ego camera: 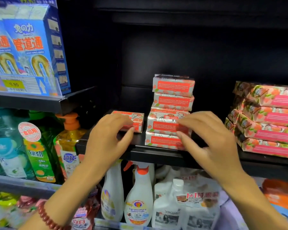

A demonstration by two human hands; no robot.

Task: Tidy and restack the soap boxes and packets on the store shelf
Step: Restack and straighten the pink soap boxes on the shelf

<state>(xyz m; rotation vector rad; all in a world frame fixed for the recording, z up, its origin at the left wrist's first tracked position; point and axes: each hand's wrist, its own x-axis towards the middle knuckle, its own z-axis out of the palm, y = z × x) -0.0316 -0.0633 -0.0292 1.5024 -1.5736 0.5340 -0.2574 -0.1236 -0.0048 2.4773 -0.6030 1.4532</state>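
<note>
Dark store shelving runs across the view, with spray bottles (138, 196) on the level below, nearest to where I stand. Above them, at the front lip of the shelf (156, 155), both hands are at work. The left hand (106, 135) is curled over a lone soap box (136, 120), fingers on its top and thumb against its front face, so it has hold of it. The right hand (211, 140) pinches the right end of the top box (163, 125) of a low front pile (161, 141) two high, steadying it, though blur hides the exact contact.

The lone box lies flat just left of that pile, a narrow gap of bare shelf between them, with its long side running left to right along the shelf edge, like the pile's. The left hand is plainly the nearer one. I judge the move to be a short carry rightward.

Behind stands a taller rear pile (173, 92), and pink packets (269, 123) sit stacked well to the right.
</note>
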